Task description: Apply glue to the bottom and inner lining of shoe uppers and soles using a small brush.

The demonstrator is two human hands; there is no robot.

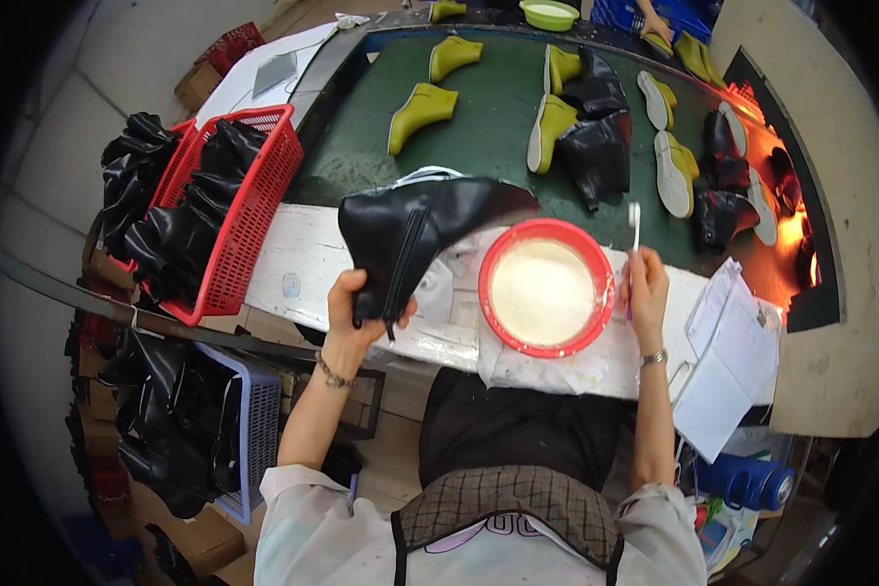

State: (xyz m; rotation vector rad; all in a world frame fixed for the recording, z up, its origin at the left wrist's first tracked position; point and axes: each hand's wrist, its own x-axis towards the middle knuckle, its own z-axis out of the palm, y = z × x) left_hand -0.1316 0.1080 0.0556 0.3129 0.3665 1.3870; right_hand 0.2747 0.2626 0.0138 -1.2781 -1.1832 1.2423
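Note:
A black ankle boot upper (425, 230) with a side zip hangs tilted over the near edge of the work surface. My left hand (352, 313) grips it by the shaft, thumb on the outside. In my right hand (647, 288) a thin brush like a toothbrush (635, 215) stands upright, its white head up, fingers closed round the handle. Between my hands sits a red bowl (488, 283) holding a creamy white liquid (542, 293). The brush is apart from both the bowl and the upper.
A green conveyor belt (352, 176) carries yellow-green shoe lasts (422, 117), some with pale soles, and black uppers (596, 156). At right glows an orange heated opening (796, 264). Left stand a red basket (273, 166) and a blue basket (256, 430) of black uppers. Another person's hand (654, 27) works far right.

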